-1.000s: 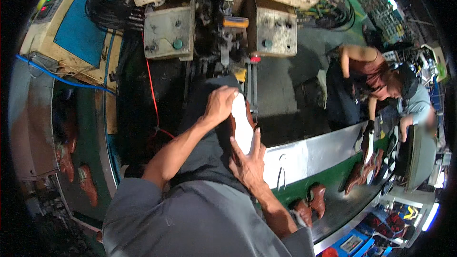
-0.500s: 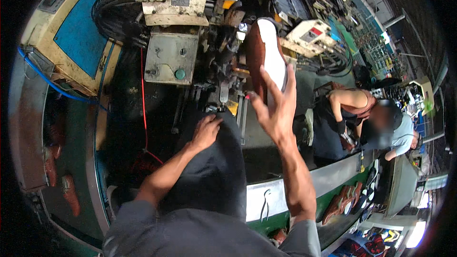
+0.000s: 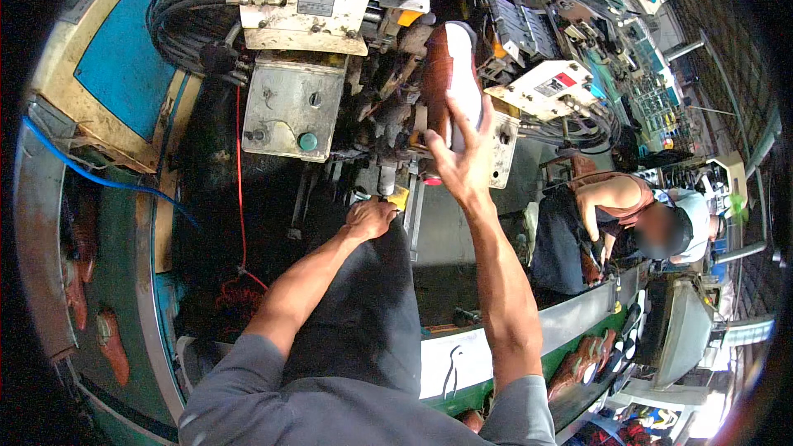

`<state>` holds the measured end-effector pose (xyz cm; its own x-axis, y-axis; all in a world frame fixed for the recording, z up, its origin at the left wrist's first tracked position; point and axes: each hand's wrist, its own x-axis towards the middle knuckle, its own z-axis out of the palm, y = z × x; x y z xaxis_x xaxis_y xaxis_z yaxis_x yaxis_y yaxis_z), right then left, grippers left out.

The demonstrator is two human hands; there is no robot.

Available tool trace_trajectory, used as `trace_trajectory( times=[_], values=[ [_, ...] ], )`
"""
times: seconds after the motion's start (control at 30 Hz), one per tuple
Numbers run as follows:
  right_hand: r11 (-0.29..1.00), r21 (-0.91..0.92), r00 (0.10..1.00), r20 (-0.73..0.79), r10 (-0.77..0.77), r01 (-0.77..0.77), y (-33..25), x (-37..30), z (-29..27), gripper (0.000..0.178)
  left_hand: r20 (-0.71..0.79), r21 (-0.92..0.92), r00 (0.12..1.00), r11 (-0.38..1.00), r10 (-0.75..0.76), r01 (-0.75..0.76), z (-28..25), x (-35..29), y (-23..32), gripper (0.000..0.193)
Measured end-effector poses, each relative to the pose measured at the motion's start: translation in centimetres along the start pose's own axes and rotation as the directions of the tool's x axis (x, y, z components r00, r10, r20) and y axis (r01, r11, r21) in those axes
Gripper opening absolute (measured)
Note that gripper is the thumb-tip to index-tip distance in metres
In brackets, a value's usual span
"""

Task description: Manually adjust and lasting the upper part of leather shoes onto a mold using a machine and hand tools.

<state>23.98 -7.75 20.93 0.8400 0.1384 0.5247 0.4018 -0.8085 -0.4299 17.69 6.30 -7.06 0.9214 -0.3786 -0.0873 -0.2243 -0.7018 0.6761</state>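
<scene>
My right hand (image 3: 467, 153) grips a brown shoe upper (image 3: 438, 74) with a white underside (image 3: 457, 74). The fingers lie along the white face and the thumb is at the near left edge. The shoe's far end reaches in between the dark metal parts of a machine (image 3: 388, 107). My left hand (image 3: 370, 220) is lower and to the left, over my dark-trousered leg. Its fingers are curled closed beside a small yellow part (image 3: 398, 198) below the machine; whatever they hold is hidden.
On the left, a grey metal box (image 3: 293, 107) carries a green button (image 3: 308, 142), with a red cord (image 3: 240, 198) nearby. Pliers (image 3: 451, 372) lie on a white sheet (image 3: 479, 355). Brown shoes (image 3: 113, 347) rest on the left belt, others (image 3: 582, 359) at right. A person (image 3: 607, 206) works at right.
The shoe and my right hand have shifted a little left, with the shoe's far end further among the machine parts. My left hand has moved right, to the yellow part. The view has shifted slightly.
</scene>
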Motion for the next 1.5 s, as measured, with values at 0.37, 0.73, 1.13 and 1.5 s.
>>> trace_trajectory(
  times=[0.37, 0.73, 1.13, 1.5],
  values=[
    [0.99, -0.135, 0.999, 0.019, 0.043, -0.04, -5.6, -1.9, 2.5, 0.095, -0.369, 0.169, 0.93, 0.983, -0.005, 0.073, -0.7, -7.6, 0.5, 0.054],
    [0.984, -0.147, 0.995, 0.021, 0.1, -0.096, -4.3, 4.8, 4.6, 0.09, -0.355, 0.228, 0.934, 0.966, -0.032, 0.12, -3.0, -7.7, 0.2, 0.039],
    [0.984, -0.179, 0.998, -0.067, -0.011, -0.001, -0.7, 15.2, 6.6, 0.079, -0.293, 0.275, 0.956, 0.957, -0.013, 0.098, -2.4, -4.8, -1.0, 0.038],
    [0.98, -0.061, 0.979, -0.079, 0.187, -0.192, -2.6, 16.5, 4.8, 0.066, -0.288, 0.275, 0.957, 0.957, -0.014, 0.097, -1.7, -5.0, -2.0, 0.038]
  ],
)
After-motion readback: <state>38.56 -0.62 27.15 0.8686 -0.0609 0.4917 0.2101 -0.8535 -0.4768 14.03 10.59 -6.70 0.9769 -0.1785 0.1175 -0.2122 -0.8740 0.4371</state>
